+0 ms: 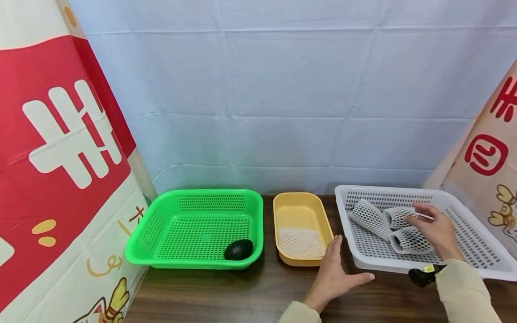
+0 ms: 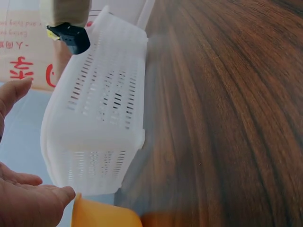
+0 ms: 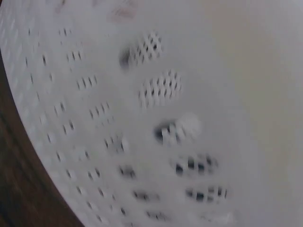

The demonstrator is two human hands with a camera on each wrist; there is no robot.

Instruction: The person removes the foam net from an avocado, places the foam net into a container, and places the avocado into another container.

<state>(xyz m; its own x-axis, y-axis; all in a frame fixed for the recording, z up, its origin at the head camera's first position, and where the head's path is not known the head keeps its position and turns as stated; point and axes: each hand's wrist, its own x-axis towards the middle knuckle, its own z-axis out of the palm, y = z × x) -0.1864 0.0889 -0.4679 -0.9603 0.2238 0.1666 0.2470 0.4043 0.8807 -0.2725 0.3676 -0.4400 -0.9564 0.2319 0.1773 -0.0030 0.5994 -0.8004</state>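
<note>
My right hand [image 1: 438, 228] reaches over the white basket [image 1: 476, 215], thumb and fingers apart right at the white foam net sleeves. One net sleeve [image 1: 397, 217] lies by the fingertips. A second net sleeve [image 1: 411, 240] lies in front of it, its end showing something dark inside. Farther left slants a third net sleeve [image 1: 369, 217]. Beside the front right corner of the yellow tray [image 1: 299, 197], my left hand [image 1: 333, 273] holds nothing, its thumb spread wide. The right wrist view is blurred and shows mostly the slotted basket wall [image 3: 90, 109].
A flat piece of white foam net [image 1: 300, 242] lies in the tray. The green basket [image 1: 194, 264] at left holds a dark, avocado-shaped item [image 1: 238, 249]. All stand on a dark wooden table [image 1: 202, 291], with a pale cloth [image 1: 282, 89] behind and printed cloths at both sides.
</note>
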